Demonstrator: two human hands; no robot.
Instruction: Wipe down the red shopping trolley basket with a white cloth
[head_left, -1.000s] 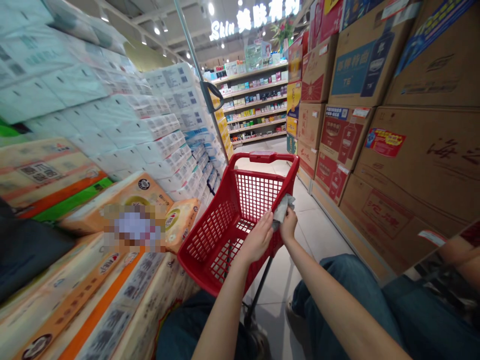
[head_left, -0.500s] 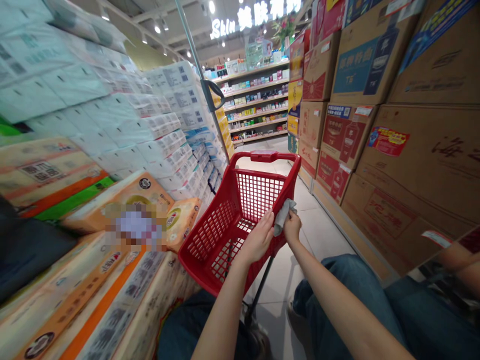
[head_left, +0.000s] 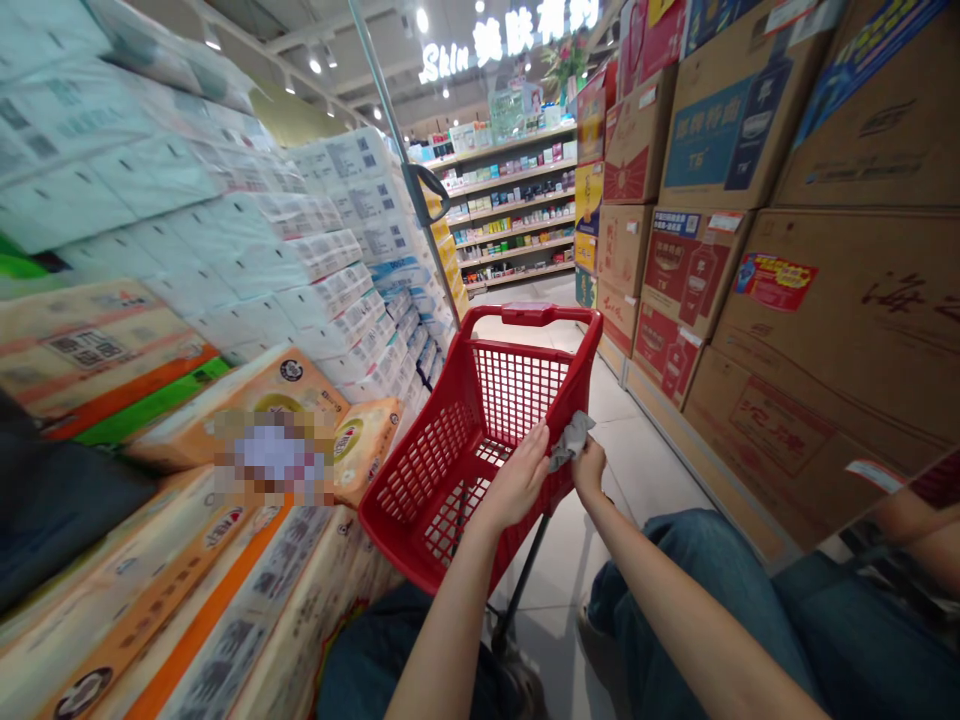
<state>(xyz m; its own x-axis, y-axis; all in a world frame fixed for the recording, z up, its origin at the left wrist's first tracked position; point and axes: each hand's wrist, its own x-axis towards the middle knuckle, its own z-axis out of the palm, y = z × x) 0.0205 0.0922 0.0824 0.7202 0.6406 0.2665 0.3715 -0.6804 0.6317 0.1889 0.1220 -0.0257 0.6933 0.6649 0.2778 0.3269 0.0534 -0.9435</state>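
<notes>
A crumpled grey wipe or tissue (head_left: pixel 571 440) sits between my hands, above the near right rim of a red plastic mesh shopping basket on a cart (head_left: pixel 420 470). My right hand (head_left: pixel 589 468) pinches its lower edge just beyond the rim. My left hand (head_left: pixel 517 478) lies flat with its fingers together over the basket, close to the tissue's left side. Nothing else is in that hand. The basket's inside shows no goods.
Stacked tissue packs (head_left: pixel 225 200) rise along the left, and large cardboard cartons (head_left: pixel 825 350) wall the right. Between them runs a tiled aisle (head_left: pixel 622 470) towards shelves of products (head_left: pixel 510 210). Another person's forearm (head_left: pixel 922 530) shows at the lower right.
My right hand and the grey tissue have shifted slightly down and to the right. The left hand and basket stay nearly where they were.
</notes>
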